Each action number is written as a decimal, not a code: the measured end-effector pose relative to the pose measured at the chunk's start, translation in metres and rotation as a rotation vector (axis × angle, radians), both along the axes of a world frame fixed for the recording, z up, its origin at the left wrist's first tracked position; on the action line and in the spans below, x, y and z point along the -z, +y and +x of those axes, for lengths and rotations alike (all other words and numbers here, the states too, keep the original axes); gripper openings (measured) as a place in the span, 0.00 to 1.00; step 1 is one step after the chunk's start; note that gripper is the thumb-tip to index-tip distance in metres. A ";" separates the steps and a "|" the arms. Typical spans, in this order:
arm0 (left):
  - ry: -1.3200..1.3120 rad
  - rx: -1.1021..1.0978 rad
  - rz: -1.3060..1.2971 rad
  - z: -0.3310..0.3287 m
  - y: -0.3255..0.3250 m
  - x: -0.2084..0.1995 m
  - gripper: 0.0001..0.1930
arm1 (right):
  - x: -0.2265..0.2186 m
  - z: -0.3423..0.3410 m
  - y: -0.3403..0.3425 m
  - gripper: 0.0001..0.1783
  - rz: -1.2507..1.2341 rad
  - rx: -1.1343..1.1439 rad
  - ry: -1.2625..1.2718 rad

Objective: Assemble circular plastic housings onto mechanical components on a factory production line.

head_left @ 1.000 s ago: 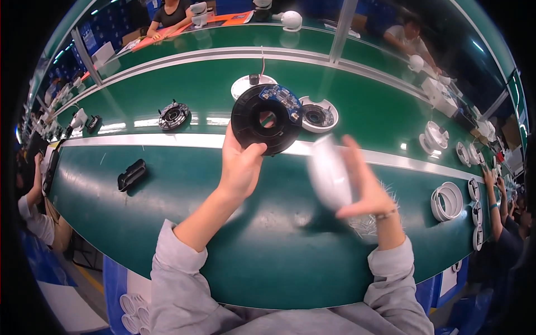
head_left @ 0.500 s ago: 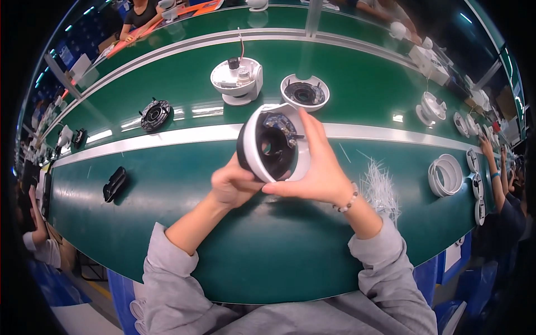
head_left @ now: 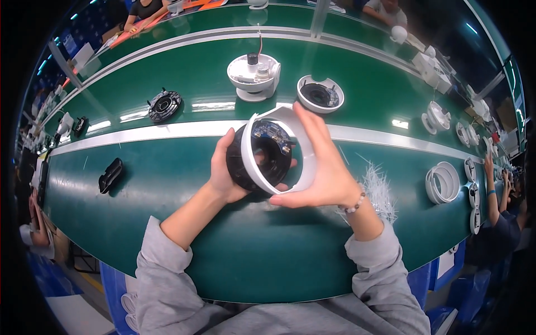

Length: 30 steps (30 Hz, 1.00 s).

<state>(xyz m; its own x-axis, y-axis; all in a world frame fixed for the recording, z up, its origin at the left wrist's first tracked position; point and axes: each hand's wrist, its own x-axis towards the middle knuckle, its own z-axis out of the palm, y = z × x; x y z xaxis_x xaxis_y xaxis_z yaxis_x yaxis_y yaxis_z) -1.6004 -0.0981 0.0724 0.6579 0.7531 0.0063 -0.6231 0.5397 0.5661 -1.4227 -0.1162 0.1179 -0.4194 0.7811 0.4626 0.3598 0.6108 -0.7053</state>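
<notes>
Above the near part of the green table, my left hand [head_left: 222, 180] cups a round black disc-shaped part [head_left: 239, 167] by its outer side. A blue circuit board [head_left: 272, 135] curves along the disc's upper inner face, and its middle has an open hole. My right hand [head_left: 334, 174] grips a white ring-shaped housing [head_left: 305, 163] from the right, thumb below and fingers on top. The ring is tilted and stands right against the disc, overlapping it. Some left fingertips show through the ring's opening.
Beyond a metal strip [head_left: 209, 129] stand a white device body [head_left: 252, 75] with an upright wire, a white housing with a black insert [head_left: 319, 95] and a black disc [head_left: 164, 106]. Nearer lie a black elongated part [head_left: 111, 176], thin white strips [head_left: 379, 192] and white rings [head_left: 443, 183]. Co-workers sit around.
The black disc has come partly out of the white ring toward the left. My left hand has shifted its grip from under the ring to the disc's left side.
</notes>
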 end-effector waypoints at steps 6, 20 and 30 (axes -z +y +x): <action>0.061 -0.064 0.002 -0.003 -0.001 0.002 0.37 | 0.014 -0.011 0.002 0.65 -0.001 0.036 -0.111; 0.046 -0.085 -0.103 0.000 0.000 0.010 0.33 | 0.018 -0.020 0.000 0.65 0.073 0.032 -0.266; 0.103 0.006 -0.054 -0.001 0.007 0.011 0.40 | 0.012 -0.011 0.004 0.65 0.029 -0.001 -0.357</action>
